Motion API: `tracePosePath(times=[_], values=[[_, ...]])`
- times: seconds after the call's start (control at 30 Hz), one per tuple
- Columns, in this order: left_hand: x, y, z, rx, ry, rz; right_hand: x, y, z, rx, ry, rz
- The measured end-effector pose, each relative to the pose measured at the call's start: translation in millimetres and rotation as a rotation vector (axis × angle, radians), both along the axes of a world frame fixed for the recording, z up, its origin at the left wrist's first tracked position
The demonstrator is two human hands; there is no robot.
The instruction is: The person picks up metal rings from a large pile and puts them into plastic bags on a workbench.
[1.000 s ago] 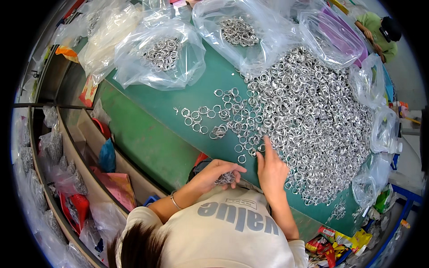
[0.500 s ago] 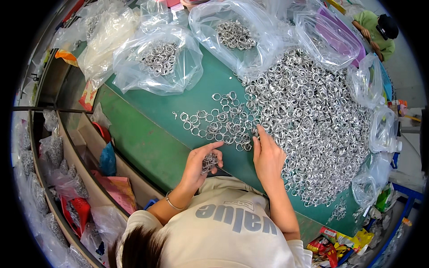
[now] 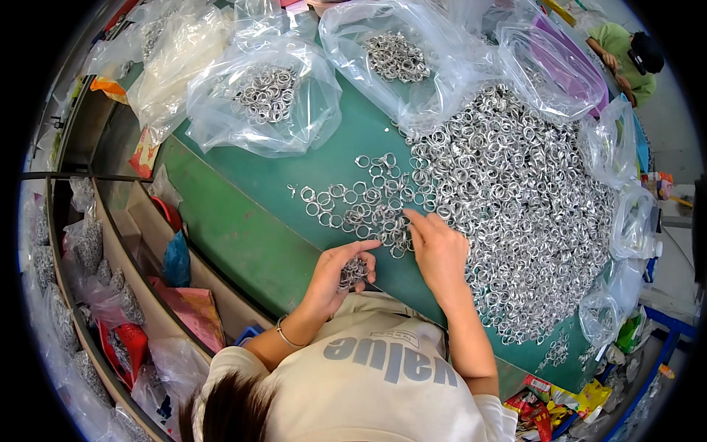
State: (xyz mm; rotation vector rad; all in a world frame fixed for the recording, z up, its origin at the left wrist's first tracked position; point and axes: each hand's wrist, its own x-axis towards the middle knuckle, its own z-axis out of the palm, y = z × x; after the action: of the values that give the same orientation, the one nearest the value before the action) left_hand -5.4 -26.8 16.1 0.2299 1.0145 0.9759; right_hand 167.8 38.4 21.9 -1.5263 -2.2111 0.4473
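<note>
A bunch of silver metal rings (image 3: 353, 273) rests in the curled fingers of my left hand (image 3: 333, 276), held just off the table's near edge. My right hand (image 3: 440, 254) reaches over the green tabletop with its index finger stretched out. That fingertip touches, or lies just above, the loose scattered rings (image 3: 361, 214); whether it pinches one I cannot make out, as the thumb is partly hidden. Directly right of this hand spreads a large heap of silver rings (image 3: 523, 214).
Clear plastic bags with rings stand at the far side, one left (image 3: 221, 132) and one in the middle (image 3: 346, 37). More small bags (image 3: 632, 221) line the right edge. Compartments with bagged parts (image 3: 88, 247) run along the left. A person in green (image 3: 622, 59) works at far right.
My right hand has shifted left, from the heap's edge to over the scattered rings. My left hand, still holding its bunch, has moved slightly right.
</note>
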Motion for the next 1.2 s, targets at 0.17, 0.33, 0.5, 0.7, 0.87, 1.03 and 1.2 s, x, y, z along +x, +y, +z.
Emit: tracePosePath(times=[0.17,0.33,0.5,0.7,0.87,1.03,1.2], values=[[1,-1,-1,0.008,-0.025,0.000,0,-2,-7,-0.046,0.078,-0.005],[2,0,0,0.019,-0.022,-0.016,11,-2,-1,-0.247,0.519,-0.109],[3,-1,-1,0.023,-0.050,-0.001,24,0,3,-0.428,0.811,-0.242],[6,-2,0,0.031,-0.070,-0.019,16,11,1,-0.086,0.406,-0.182],[5,-3,-1,0.028,-0.070,-0.009,16,8,0,0.045,0.129,-0.169],[3,-2,-2,0.025,-0.069,-0.002,5,-9,4,0.101,-0.082,-0.035],[3,-2,-2,0.029,-0.079,-0.012,2,-7,-7,0.053,-0.152,-0.040]])
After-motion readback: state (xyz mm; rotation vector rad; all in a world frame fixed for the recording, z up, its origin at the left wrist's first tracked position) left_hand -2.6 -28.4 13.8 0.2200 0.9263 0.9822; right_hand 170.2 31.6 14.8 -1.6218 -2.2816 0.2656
